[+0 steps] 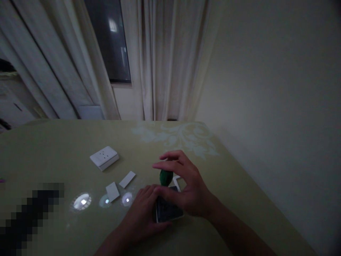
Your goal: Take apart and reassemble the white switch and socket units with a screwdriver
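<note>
My left hand is closed on the left side of a dark, square, box-like piece with a pale rim, its thumb along the near edge. Over the piece's far side stands a green, rounded handle. My right hand curves around this handle, index finger across the top and thumb low beside it. Whatever lies below the handle is hidden by my fingers. Part of a white frame shows behind my right hand.
Two small white rectangular plates, a nearer plate and a farther plate, lie left of my hands. Beyond them sits a white wall socket. The greenish table meets a wall on the right; curtains hang behind.
</note>
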`<state>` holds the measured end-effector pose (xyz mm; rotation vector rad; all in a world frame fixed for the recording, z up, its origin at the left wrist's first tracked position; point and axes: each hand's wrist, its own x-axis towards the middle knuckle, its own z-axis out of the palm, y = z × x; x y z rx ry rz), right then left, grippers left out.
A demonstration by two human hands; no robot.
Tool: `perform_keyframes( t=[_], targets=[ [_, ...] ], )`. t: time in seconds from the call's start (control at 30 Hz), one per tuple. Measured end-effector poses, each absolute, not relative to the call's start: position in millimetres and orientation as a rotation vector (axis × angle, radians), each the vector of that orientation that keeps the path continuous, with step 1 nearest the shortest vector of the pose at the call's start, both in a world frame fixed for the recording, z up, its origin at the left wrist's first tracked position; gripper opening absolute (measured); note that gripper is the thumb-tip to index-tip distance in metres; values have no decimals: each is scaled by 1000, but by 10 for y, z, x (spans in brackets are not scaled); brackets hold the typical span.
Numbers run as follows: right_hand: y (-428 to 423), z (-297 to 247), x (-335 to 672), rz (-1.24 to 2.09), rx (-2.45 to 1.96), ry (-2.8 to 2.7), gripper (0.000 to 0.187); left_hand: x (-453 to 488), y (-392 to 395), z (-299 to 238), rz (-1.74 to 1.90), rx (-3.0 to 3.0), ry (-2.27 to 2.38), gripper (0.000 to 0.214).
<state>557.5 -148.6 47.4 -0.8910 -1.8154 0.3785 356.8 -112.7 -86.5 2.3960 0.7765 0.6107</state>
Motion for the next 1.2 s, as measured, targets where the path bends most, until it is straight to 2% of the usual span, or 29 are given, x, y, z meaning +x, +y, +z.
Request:
perform_keyframes(
  t=[0.07, 0.2, 0.27, 0.43, 0.5, 0.67, 0.83, 0.9, 1.0, 1.13, 1.2],
  targets=[
    [-1476, 458, 5573, 311, -934, -1777, 32, 3563, -1129, -877, 624, 2395, 779, 74],
    [-1472, 432, 5582, 383, -898, -1769, 51, 3570, -1132, -852, 567, 2387, 791, 74],
    [-1490, 440, 5586, 449, -888, -1780, 54, 3577, -1134, -821, 551, 2381, 791, 74],
    [-1512, 470, 5583, 367, -925, -1791, 41, 3571, -1136, -823, 591, 2372, 778, 68],
    [-1502, 469, 5586, 306, -937, -1753, 38, 3566, -1132, -855, 618, 2371, 779, 72],
    [-1529, 501, 5588, 454, -880, -1817, 54, 3566, -1130, -869, 581, 2387, 781, 74],
    [-1556, 520, 5552, 323, -978, -1786, 36, 3556, -1142, -845, 644, 2409, 776, 65],
    [-1558, 516, 5546, 345, -940, -1790, 35, 3554, -1144, -855, 649, 2417, 766, 64],
    [-1568, 517, 5541, 460, -880, -1848, 45, 3554, -1145, -873, 625, 2418, 748, 65],
    [-1559, 496, 5521, 326, -966, -1757, 31, 3541, -1149, -878, 664, 2408, 740, 69],
    [-1548, 480, 5512, 288, -943, -1723, 33, 3533, -1150, -879, 659, 2405, 753, 72]
  ],
)
